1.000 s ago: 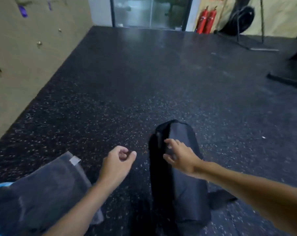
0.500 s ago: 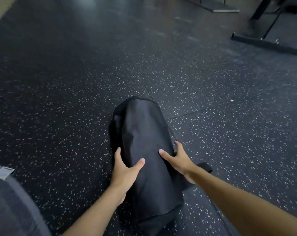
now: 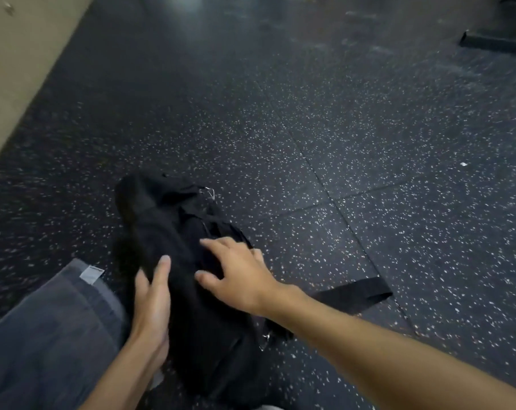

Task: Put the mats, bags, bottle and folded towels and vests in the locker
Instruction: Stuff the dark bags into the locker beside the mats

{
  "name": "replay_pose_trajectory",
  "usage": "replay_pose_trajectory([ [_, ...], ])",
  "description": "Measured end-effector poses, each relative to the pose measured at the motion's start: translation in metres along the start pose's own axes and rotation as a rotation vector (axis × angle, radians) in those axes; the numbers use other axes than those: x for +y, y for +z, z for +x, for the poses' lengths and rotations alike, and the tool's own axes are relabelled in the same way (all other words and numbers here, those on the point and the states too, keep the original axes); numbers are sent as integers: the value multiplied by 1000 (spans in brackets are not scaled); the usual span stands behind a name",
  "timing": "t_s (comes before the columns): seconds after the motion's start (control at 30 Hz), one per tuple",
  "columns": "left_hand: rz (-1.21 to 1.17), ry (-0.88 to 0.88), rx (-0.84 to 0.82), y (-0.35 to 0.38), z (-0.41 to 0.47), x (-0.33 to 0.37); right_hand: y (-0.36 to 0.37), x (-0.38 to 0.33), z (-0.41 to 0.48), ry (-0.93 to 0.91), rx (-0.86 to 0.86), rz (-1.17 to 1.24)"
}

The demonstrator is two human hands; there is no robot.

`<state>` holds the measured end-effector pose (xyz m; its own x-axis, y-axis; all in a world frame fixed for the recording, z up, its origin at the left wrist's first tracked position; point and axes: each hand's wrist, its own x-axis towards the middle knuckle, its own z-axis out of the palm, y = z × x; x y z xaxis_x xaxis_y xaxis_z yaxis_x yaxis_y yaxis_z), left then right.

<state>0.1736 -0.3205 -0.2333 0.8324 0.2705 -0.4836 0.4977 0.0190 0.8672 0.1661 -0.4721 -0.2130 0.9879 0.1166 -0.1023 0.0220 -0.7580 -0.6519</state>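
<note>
I see a plain black bag with a black strap, a grey towel bearing a white tag, a black white-speckled floor, and a beige wall.

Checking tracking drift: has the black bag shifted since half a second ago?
Yes. The black bag has moved to the person's left: its far end lay by the floor seam crossing, now it sits clear of it, close to the grey towel.

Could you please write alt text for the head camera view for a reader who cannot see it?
Two bare hands rest on a black bag lying on speckled dark floor: left hand against its side, right hand spread on top. A grey folded towel lies left.
</note>
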Motion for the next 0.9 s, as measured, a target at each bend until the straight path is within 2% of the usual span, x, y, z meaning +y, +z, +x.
replay_pose_trajectory([
  [0.07,55,21,20,-13,5,5,7,1,7,92,85,-33],
  [0.13,151,48,3,-19,7,5,14,11,13,243,29,-16],
  [0.2,200,67,-18,-24,12,0,23,21,16,347,-43,166],
  [0.3,229,80,-32,-30,18,-6,37,30,22,413,-39,497],
  [0.47,321,111,-50,-48,25,-12,54,33,40,552,4,519],
  [0.57,365,128,-79,-60,29,-13,56,34,50,640,139,363],
  [0.7,386,146,-114,-71,31,-11,61,30,57,648,22,181],
  [0.9,422,215,-154,-76,36,-14,78,5,72,585,-12,361],
])
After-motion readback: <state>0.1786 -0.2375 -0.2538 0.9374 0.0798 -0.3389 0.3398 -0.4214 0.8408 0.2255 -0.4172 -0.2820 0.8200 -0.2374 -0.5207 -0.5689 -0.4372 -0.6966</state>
